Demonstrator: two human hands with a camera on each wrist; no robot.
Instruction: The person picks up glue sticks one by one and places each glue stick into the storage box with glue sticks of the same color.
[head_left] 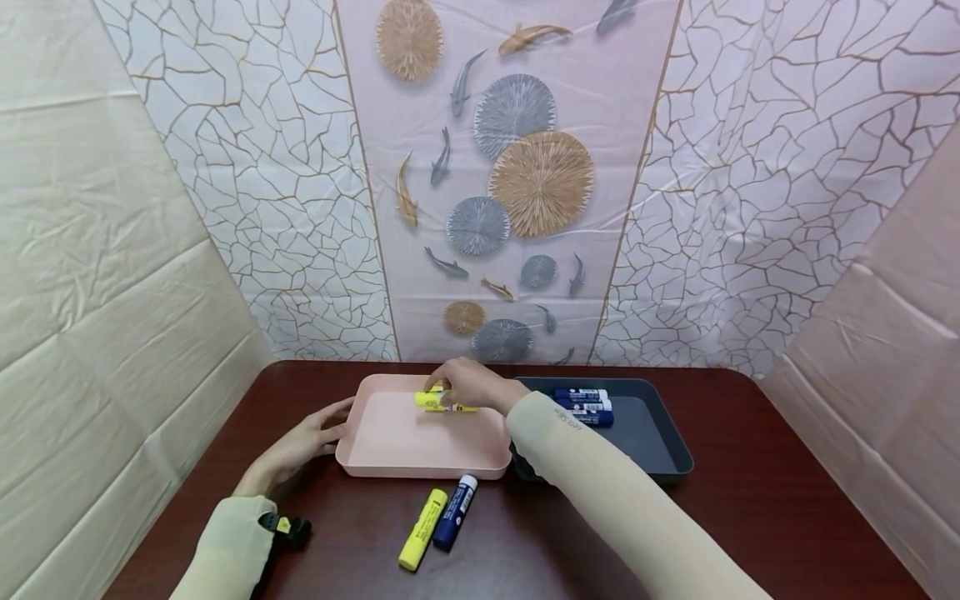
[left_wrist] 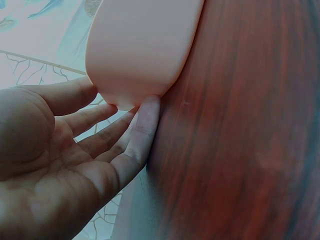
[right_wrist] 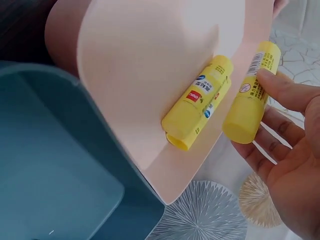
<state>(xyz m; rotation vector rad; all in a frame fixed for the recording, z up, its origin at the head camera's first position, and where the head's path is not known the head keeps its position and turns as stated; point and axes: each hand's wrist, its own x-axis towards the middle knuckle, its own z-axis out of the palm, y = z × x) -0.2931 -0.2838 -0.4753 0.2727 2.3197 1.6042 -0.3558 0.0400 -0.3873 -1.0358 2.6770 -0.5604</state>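
Note:
My right hand [head_left: 476,383] pinches a yellow glue stick [right_wrist: 245,115] between thumb and fingers, over the back part of a pink tray [head_left: 420,450]. Beside it, the right wrist view shows two more yellow glue sticks [right_wrist: 195,102] lying together in that tray. With its fingers extended, my left hand [head_left: 303,437] touches the tray's left end; in the left wrist view the fingertips meet the tray's outer wall [left_wrist: 135,75]. On the table in front lie a yellow glue stick [head_left: 422,531] and a dark blue glue stick [head_left: 455,512] with a white cap, side by side.
A dark grey tray [head_left: 648,433] stands against the pink tray's right side, with several dark blue glue sticks [head_left: 588,408] inside. My right forearm crosses its near left corner. Behind the reddish-brown table [head_left: 735,500] hangs a patterned cloth [head_left: 517,275].

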